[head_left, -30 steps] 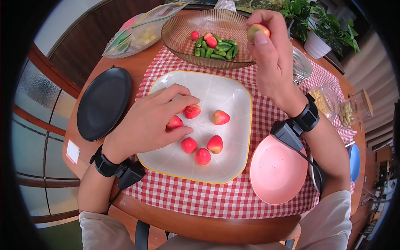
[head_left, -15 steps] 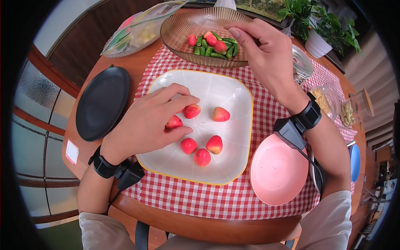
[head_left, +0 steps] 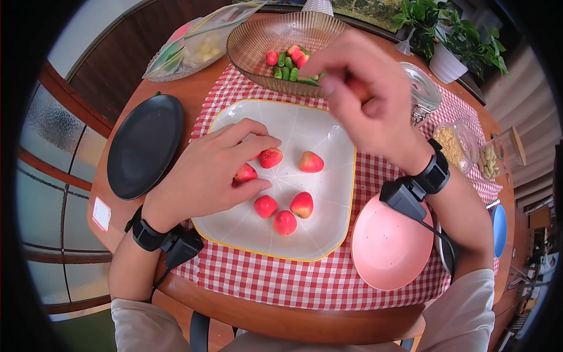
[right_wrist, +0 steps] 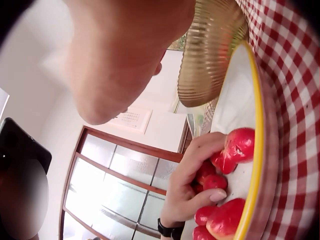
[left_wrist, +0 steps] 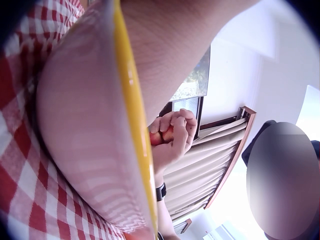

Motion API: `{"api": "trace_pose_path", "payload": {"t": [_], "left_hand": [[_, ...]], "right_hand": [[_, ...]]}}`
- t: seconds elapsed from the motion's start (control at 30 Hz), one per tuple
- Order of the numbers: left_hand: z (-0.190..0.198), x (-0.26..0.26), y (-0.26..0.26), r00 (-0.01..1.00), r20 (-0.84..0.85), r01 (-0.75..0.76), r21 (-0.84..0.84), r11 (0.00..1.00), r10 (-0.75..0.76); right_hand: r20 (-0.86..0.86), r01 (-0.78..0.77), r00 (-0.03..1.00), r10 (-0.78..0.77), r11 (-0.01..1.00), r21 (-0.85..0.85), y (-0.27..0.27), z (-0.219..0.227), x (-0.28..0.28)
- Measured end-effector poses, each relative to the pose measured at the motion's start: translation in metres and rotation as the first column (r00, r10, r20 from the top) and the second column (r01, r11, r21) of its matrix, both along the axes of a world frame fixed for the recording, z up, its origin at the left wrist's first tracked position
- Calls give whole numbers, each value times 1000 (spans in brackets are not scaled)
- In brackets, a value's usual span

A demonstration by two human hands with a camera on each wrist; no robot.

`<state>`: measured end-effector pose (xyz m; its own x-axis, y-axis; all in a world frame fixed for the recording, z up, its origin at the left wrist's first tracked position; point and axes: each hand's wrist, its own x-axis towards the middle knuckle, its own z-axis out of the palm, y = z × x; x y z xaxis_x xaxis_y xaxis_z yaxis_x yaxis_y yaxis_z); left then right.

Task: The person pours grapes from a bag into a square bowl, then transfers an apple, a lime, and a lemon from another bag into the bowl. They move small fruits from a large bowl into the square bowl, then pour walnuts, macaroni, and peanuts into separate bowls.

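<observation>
Red fruit (head_left: 359, 90) gripped in the right hand (head_left: 378, 111), with the glass bowl (head_left: 252, 50) just ahead and leftward, farther from the left hand (head_left: 214, 167), loosely spread over the white plate (head_left: 322, 232).

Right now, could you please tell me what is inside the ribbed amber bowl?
Inside the bowl, red fruits and green vegetables show. The right hand covers part of it, so anything behind is hidden.
</observation>
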<state>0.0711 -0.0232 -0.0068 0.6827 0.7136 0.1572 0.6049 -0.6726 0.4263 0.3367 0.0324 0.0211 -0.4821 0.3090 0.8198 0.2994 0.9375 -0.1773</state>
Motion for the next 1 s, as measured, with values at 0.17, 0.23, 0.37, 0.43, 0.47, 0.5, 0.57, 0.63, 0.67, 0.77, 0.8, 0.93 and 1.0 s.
{"api": "trace_pose_path", "payload": {"t": [0.17, 0.23, 0.37, 0.43, 0.47, 0.5, 0.57, 0.63, 0.67, 0.77, 0.8, 0.93, 1.0], "left_hand": [[-6, 0, 0, 998, 64, 5, 123, 992, -13], [-3, -1, 0, 1000, 31, 1, 83, 997, -3], [-5, -1, 2, 1000, 9, 15, 89, 996, -16], [-3, 0, 2, 1000, 9, 17, 64, 998, -18], [-2, 0, 1, 1000, 9, 19, 37, 999, -19], [-1, 0, 1, 1000, 10, 18, 38, 999, -19], [0, 0, 0, 1000, 2, 8, 34, 999, -8], [1, 0, 0, 1000, -3, 5, 26, 1000, -5], [1, 0, 0, 1000, -9, 3, 18, 1000, -3], [1, 0, 0, 1000, -11, 1, 15, 1000, -1], [1, 0, 0, 1000, -11, 1, 15, 1000, -1], [0, 0, -1, 1000, 8, 7, 19, 1000, -7], [0, 0, -1, 1000, 7, 9, 21, 1000, -9]], "right_hand": [[96, -304, 940, 326, 933, -195, -13, -15, -22], [97, -309, 936, 338, 923, -230, -15, -17, -26], [84, -253, 958, 276, 943, -215, -6, -25, -27], [69, -209, 971, 228, 955, -209, 2, -20, -22], [55, -165, 982, 180, 965, -206, 2, -17, -19], [61, -62, 995, 75, 978, -200, -1, -10, -14], [1, -41, 999, 42, 983, -181, 7, -11, -9], [-21, 11, 1000, -12, 1000, -24, 20, -7, 0], [-20, 11, 1000, -12, 1000, -24, 22, -7, 0], [-111, 132, 986, -122, 988, 85, 22, -9, -3], [-142, 105, 984, -105, 994, -6, 19, -10, -5], [-82, 82, 991, -104, 969, -232, 18, -14, -6], [7, 184, 983, -185, 974, -135, 27, -16, 3]]}}
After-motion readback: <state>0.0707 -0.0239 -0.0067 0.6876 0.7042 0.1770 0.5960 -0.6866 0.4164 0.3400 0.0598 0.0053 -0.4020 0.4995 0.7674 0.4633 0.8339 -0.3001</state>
